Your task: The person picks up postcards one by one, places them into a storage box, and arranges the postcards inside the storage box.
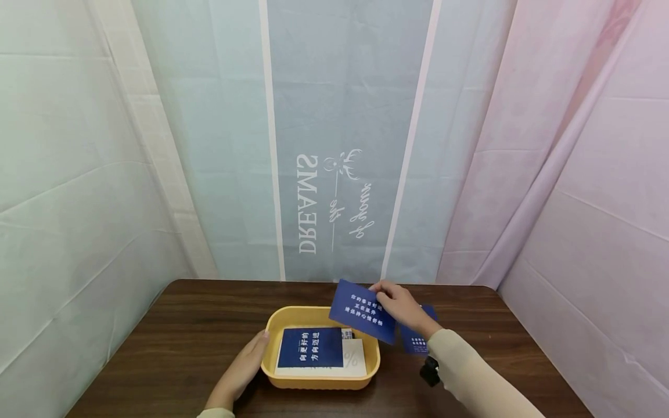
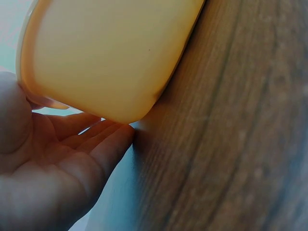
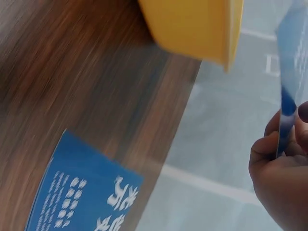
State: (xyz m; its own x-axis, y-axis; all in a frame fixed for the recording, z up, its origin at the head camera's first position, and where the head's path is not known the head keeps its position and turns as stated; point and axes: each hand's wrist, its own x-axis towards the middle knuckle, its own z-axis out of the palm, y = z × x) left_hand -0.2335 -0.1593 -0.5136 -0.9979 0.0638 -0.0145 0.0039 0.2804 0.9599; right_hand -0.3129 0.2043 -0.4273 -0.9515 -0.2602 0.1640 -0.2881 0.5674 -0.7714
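My right hand [image 1: 399, 303] pinches a blue card [image 1: 360, 310] with white characters, raised over the right side of a yellow plastic basin [image 1: 320, 383]. In the right wrist view the card shows nearly edge-on between thumb and fingers. My left hand [image 1: 244, 367] holds the basin's left side, thumb at the rim. Along the outer wall, its fingers [image 2: 113, 147] appear in the left wrist view. Inside the basin lie another blue card [image 1: 319, 348] and a white sheet [image 1: 356, 354] partly under it.
Another blue card [image 3: 82, 192] lies on the dark wood table [image 1: 172, 348], right of the basin and partly behind my right forearm in the head view. A small black object [image 1: 430, 371] is at the right wrist. Pale curtains [image 1: 345, 116] hang behind the table.
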